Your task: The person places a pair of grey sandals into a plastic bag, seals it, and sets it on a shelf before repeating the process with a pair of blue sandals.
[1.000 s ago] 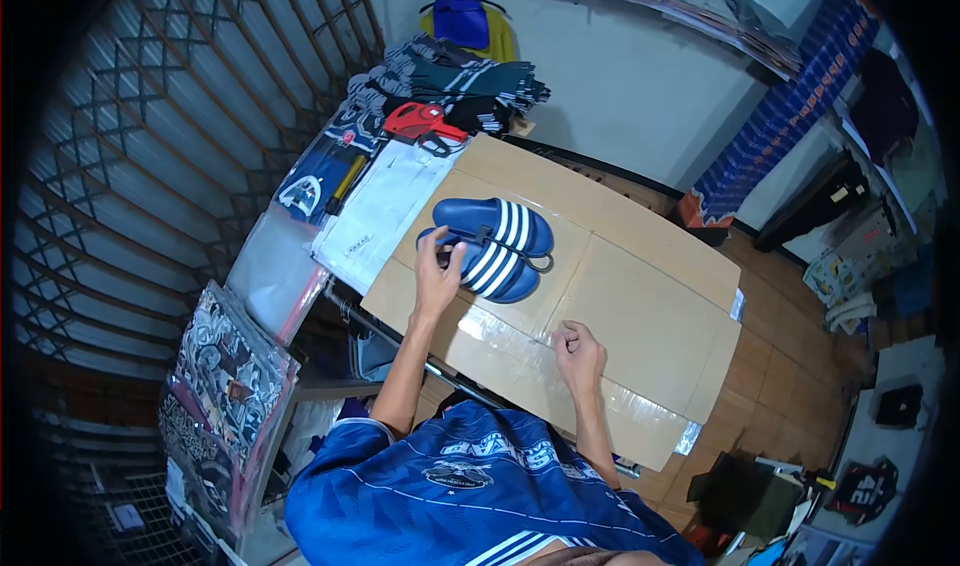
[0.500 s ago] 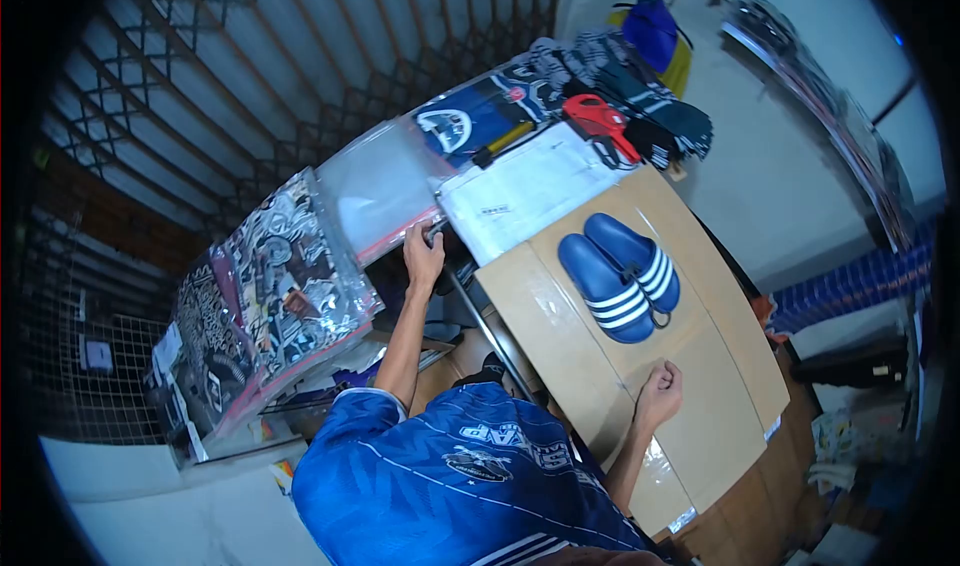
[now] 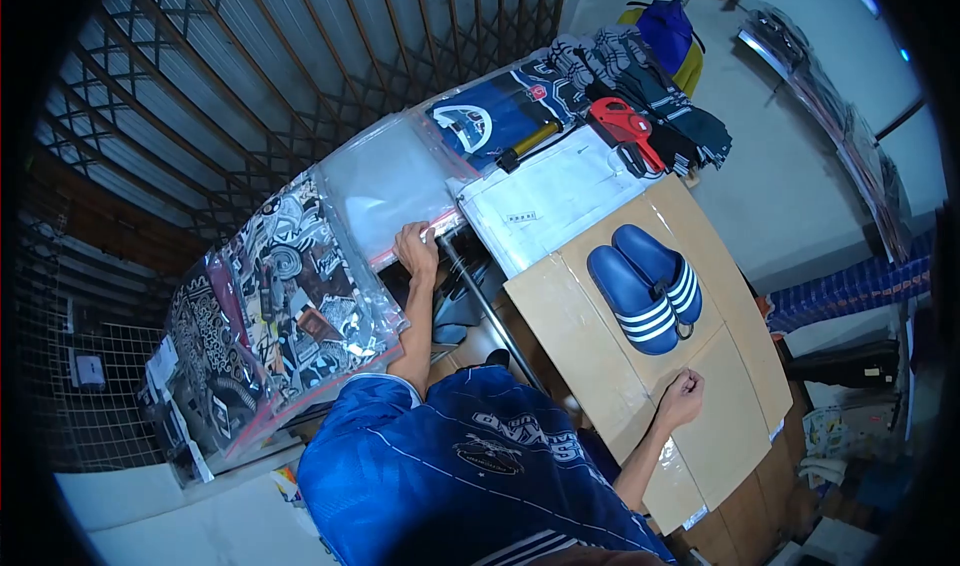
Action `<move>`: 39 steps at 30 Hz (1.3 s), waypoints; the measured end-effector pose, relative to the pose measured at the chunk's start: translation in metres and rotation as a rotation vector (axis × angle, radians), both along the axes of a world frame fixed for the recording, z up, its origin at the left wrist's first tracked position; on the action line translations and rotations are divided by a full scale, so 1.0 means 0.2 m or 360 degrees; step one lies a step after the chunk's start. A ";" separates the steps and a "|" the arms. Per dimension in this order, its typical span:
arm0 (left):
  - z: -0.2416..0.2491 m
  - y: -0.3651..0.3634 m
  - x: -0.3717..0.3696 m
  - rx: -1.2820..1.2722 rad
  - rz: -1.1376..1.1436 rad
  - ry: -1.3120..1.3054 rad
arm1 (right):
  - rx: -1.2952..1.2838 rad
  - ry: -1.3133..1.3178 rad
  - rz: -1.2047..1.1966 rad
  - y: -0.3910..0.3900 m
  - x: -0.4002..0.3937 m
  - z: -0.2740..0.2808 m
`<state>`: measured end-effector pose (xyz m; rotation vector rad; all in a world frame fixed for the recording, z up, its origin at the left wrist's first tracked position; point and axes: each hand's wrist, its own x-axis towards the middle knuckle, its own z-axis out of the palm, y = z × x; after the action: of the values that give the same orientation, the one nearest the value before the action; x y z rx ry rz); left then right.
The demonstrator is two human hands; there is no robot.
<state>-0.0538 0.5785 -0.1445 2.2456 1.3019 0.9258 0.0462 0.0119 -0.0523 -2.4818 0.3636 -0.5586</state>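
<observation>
On flat cardboard (image 3: 732,391), white-striped blue slides (image 3: 638,303) lie near the right hand (image 3: 682,398), its grip curled together; the left hand (image 3: 416,249) meets glossy plastic bags (image 3: 385,181), clamped or not I can't tell.

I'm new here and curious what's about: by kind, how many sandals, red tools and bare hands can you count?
Sandals: 2
Red tool: 1
Bare hands: 2, the left hand and right hand
Total: 5

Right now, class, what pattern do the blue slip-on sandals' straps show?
The straps are blue, striped with white, seen in the head view.
</observation>
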 end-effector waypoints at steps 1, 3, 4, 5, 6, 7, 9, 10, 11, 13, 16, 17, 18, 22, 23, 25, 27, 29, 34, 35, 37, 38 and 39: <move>-0.01 0.01 0.00 0.0000 -0.0012 -0.0011 | -0.0006 -0.0025 -0.0013 0.01 0.00 0.00; -0.02 0.02 0.00 -0.0060 0.0011 -0.0067 | -0.0005 -0.0055 -0.0037 0.02 0.00 0.00; -0.03 0.03 0.00 -0.0090 0.0023 -0.0091 | 0.0002 -0.0057 -0.0046 0.03 0.00 0.02; -0.04 0.04 0.01 -0.0118 0.0033 -0.0102 | 0.0010 -0.0056 -0.0053 0.04 0.00 0.02; -0.03 0.05 0.01 -0.0156 0.0045 -0.0109 | 0.0009 -0.0052 -0.0055 0.04 -0.01 0.02; -0.03 0.06 0.01 -0.0194 0.0058 -0.0117 | 0.0008 -0.0049 -0.0057 0.03 0.00 0.01; -0.03 0.07 0.02 -0.0283 0.0103 -0.0227 | 0.0001 -0.0057 -0.0061 0.01 0.01 -0.01; -0.04 0.09 0.03 -0.0328 0.0135 -0.0332 | 0.0002 -0.0071 -0.0062 0.01 0.01 -0.02; -0.05 0.10 0.03 -0.0375 0.0167 -0.0438 | 0.0002 -0.0085 -0.0064 0.01 0.01 -0.03; -0.12 0.15 0.06 -0.0390 0.0270 -0.0823 | -0.0010 -0.0060 -0.0069 0.03 0.01 0.00; -0.15 0.20 0.10 -0.0504 0.0357 -0.1211 | -0.0007 -0.0045 -0.0099 0.03 0.01 0.00; -0.15 0.19 0.11 -0.0598 0.0355 -0.1361 | -0.0002 -0.0041 -0.0113 0.03 0.01 0.00; -0.10 0.18 0.13 -0.0695 0.0350 -0.1511 | 0.0010 -0.0044 -0.0112 0.03 0.01 0.00; 0.09 -0.02 0.23 -0.1007 0.0089 -0.1643 | 0.0061 -0.0074 -0.0098 0.03 0.01 0.00; 0.22 -0.13 0.27 -0.0926 -0.0002 -0.1611 | 0.0077 -0.0092 -0.0096 0.03 0.01 0.00; 0.27 -0.24 0.34 -0.1157 -0.0244 -0.1492 | 0.0075 -0.0089 -0.0073 0.02 0.00 0.00; 0.42 -0.43 0.40 -0.1577 -0.0472 -0.1346 | 0.0110 -0.0122 -0.0064 0.00 0.00 -0.01; 0.58 -0.64 0.46 -0.1694 -0.0666 -0.1171 | 0.0122 -0.0142 -0.0069 -0.01 0.00 -0.03; 0.66 -1.15 0.53 -0.1784 -0.1244 -0.0834 | 0.0305 -0.0190 0.0004 -0.03 -0.08 -0.01; 0.62 -1.25 0.53 -0.1790 -0.1361 -0.0894 | 0.0388 -0.0156 0.0032 -0.04 -0.11 0.00; 0.75 -1.44 0.49 -0.1633 -0.1518 -0.0652 | 0.0586 -0.0124 0.0091 -0.08 -0.16 0.02; 0.80 -1.53 0.47 -0.1548 -0.1590 -0.0536 | 0.0701 -0.0120 0.0121 -0.10 -0.19 0.01; 0.81 -1.63 0.46 -0.1505 -0.1699 -0.0509 | 0.0817 -0.0120 0.0156 -0.14 -0.22 0.01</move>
<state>0.0384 0.2535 0.0179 1.5287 0.1548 0.1517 0.0020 -0.0151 -0.0501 -1.9681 0.3075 -0.4497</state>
